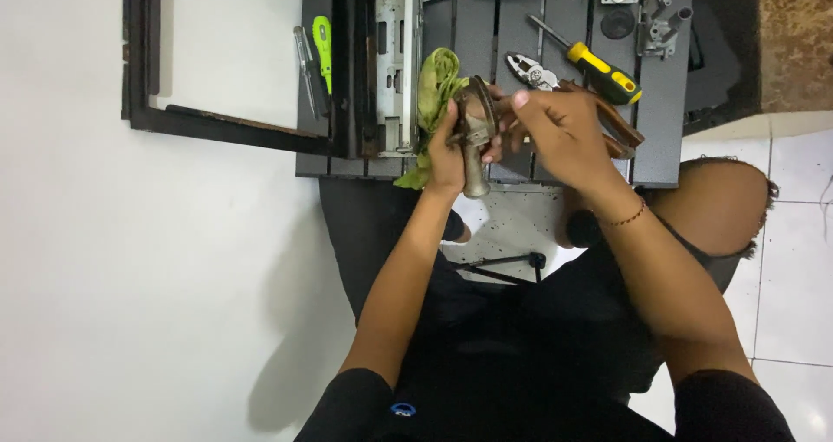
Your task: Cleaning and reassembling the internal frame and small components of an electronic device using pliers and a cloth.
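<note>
grey slatted bench; screwdriver, pliers (side by side)

Both hands raised together, arms stretched forward.
Left hand is gripping with curled fingers; right hand pinches beside it.

Single head-worn view, straight down, close over the hands; dark slatted worktable at top

The dull brown metal burner part looks tarnished and rough, with a crumpled soft green cloth beside it. The dark grey slatted counter has a matt, finely speckled finish. The yellow-and-black screwdriver handle is smooth plastic; the pliers' bright metal head shines.
</note>
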